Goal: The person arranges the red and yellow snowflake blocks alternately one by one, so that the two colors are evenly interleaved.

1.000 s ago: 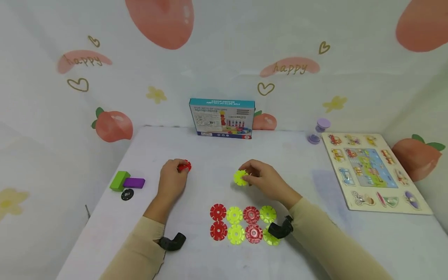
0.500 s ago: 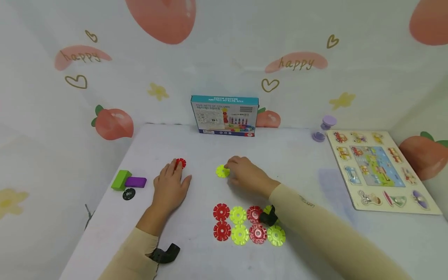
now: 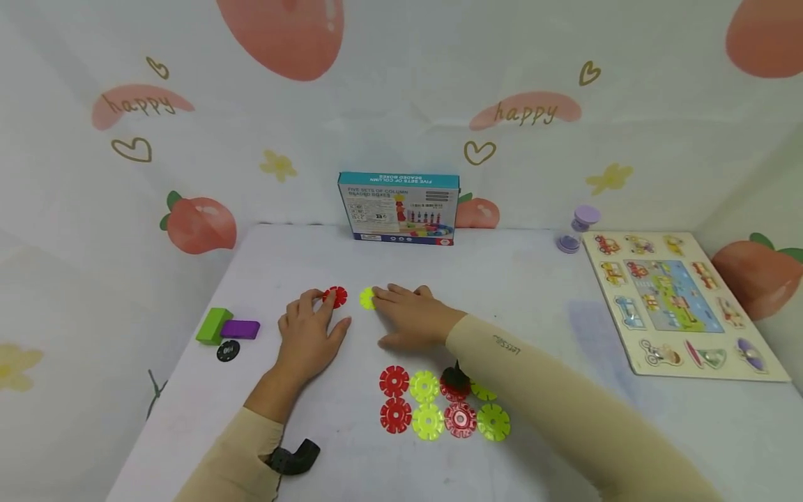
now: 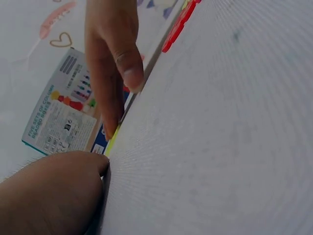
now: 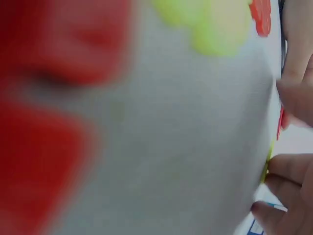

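Observation:
Fingertips of my left hand rest on the edge of a red notched plastic disc, lying flat on the white table. Just to its right is a yellow-green disc, partly covered by the extended fingers of my right hand. A narrow gap separates these two discs. From the left wrist, the right hand shows with its fingertips down at the table. In the right wrist view, a thin yellow edge shows beside the right hand's fingers.
Nearer the person, red discs and yellow-green discs alternate in two rows, partly under the right sleeve. A green block, purple block and black chip lie left. Behind stand a box and hourglass; a puzzle board lies right.
My right hand has moved left with the yellow-green disc, bringing it beside the red one, and its pinch has loosened into extended fingers. My left hand has relaxed its grip on the red disc.

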{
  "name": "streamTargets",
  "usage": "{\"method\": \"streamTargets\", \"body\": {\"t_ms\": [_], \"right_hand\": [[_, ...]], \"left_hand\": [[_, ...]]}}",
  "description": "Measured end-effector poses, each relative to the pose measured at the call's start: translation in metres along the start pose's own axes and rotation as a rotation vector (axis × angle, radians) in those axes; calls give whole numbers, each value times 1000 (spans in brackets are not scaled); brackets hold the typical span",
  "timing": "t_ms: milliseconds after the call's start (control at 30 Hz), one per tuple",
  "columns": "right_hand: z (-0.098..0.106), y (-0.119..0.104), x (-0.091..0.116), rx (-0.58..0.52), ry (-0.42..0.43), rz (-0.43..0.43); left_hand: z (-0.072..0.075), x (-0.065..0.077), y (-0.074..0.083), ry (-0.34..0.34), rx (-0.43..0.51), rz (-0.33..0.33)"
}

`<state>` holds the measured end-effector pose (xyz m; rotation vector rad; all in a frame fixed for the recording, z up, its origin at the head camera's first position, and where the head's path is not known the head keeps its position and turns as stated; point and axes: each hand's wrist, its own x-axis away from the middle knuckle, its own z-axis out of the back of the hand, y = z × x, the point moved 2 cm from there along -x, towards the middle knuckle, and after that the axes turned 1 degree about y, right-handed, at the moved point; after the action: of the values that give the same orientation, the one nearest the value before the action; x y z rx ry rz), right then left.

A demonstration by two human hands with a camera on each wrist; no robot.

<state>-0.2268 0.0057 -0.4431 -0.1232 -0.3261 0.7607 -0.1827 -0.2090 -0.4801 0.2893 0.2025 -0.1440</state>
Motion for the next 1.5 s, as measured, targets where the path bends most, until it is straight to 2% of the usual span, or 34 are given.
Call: {"method": "streamTargets", "body": {"t_ms": [267, 433, 867, 1000, 1100, 1200, 1300, 1400, 1500], "right_hand": [[6, -9, -18, -40, -37, 27], [8, -11, -21, -31, -53, 22], [4, -3, -26, -94, -80, 26], [8, -2, -24, -177, -72, 42], [16, 2, -14, -325, -30, 41], [30, 10, 8, -537, 52, 32], [41, 18, 36, -738, 142, 49], [44, 23, 67, -869, 211, 114], [39, 29, 98, -938, 260, 167]], "left_hand": [[2, 2, 1, -78, -10, -29], [1, 2, 0, -65, -9, -20], [0, 2, 0, -41, -18, -22], [1, 3, -1, -27, 1, -14], [-1, 3, 0, -12, 24, -26], [-4, 2, 3, -26, 46, -93], [-7, 2, 7, -80, 47, -168], [-8, 3, 9, -123, 16, -193], [-6, 3, 9, -136, -6, -192]]}}
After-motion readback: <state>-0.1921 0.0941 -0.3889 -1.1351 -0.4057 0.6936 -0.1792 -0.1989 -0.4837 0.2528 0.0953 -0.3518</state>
